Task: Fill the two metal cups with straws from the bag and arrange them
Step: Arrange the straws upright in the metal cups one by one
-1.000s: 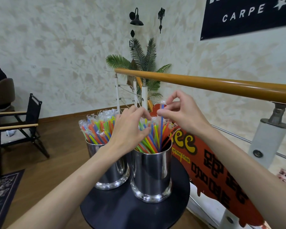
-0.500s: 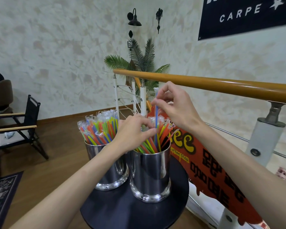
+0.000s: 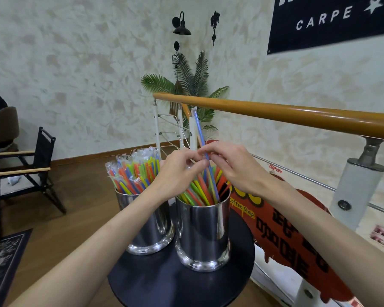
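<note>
Head view: right hand (image 3: 235, 171) pinching blue straw (image 3: 201, 138) upright.

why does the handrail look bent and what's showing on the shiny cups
Head view: the wide-angle lens bows the wooden handrail and stretches the forearms at the frame edges. Head view: the right metal cup and left metal cup carry mirror-like reflections and bright streaks. Head view: the banner at the top edge is slightly smeared.

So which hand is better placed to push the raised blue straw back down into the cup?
The right hand. Its fingers already pinch the blue straw above the right cup; the left hand only rests among the other straws.
</note>
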### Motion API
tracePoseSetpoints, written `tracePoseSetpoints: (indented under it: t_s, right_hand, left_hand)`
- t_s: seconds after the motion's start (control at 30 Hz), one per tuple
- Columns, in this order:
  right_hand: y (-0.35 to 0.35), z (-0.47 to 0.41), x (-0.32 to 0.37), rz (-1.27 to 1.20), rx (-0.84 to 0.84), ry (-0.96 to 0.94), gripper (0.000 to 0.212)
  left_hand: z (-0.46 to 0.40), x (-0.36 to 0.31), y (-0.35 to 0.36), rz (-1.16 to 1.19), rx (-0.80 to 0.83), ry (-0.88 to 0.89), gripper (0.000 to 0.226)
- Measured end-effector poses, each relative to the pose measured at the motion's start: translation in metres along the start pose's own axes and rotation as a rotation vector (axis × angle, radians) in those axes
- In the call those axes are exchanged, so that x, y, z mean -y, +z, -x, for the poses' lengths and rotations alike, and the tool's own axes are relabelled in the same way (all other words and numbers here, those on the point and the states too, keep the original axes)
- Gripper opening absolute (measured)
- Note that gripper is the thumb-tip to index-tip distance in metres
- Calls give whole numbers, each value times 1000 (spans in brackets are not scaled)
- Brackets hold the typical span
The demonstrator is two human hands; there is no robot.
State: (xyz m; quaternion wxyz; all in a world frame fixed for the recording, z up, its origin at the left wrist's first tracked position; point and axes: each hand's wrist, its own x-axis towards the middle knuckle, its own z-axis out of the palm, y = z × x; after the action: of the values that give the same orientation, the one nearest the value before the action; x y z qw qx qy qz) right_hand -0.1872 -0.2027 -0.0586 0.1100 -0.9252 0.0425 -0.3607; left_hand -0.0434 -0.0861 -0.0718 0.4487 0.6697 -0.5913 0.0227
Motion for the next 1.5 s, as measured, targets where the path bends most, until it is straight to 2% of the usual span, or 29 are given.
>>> tracePoseSetpoints:
  t_s: [0.1, 0.27, 0.33, 0.47, 0.53, 0.63, 0.77, 0.9, 1.07, 1.13, 1.23, 1.33, 1.43, 1.5]
  right_hand:
    - [1, 1, -4, 74, -47, -29, 35]
    - [-8, -9, -7, 136, -259, -68, 35]
    - [-13, -12, -2, 41, -337, -26, 28]
    - [-20, -11, 15, -297, -379, 85, 9]
    - [-21, -11, 20, -372, -381, 112, 12]
    - [-17, -13, 18, -336, -309, 189, 24]
    - [-1, -9, 10, -127, -58, 289, 35]
    - [11, -3, 14, -36, 204, 343, 31]
    - [8, -4, 15, -73, 320, 369, 21]
    - [-2, -5, 13, -116, 267, 357, 26]
    - [-20, -8, 7, -202, 81, 349, 12]
    - [-31, -9, -2, -221, -28, 397, 11]
    - [-35, -5, -9, -157, -1, 420, 14]
    - [-36, -1, -13, -123, 26, 427, 14]
  left_hand:
    - [0, -2, -2, 5, -9, -9, 22]
    - [2, 1, -8, -77, -40, 56, 20]
    - [6, 5, -9, -158, -39, 71, 22]
    - [11, 9, -11, -325, -69, 88, 20]
    - [12, 10, -10, -352, -101, 109, 21]
    - [12, 12, -9, -320, -123, 116, 24]
    - [9, 6, -9, -122, -172, 114, 33]
    - [4, -10, -13, 37, -250, 141, 43]
    - [1, -16, -15, 29, -336, 162, 25]
    - [2, -12, -16, -22, -302, 165, 13]
    - [5, -4, -14, -190, -147, 166, 9]
    - [6, 3, -12, -322, -2, 105, 17]
    - [3, 7, -13, -365, 131, 35, 31]
    - [2, 6, -14, -361, 132, 34, 49]
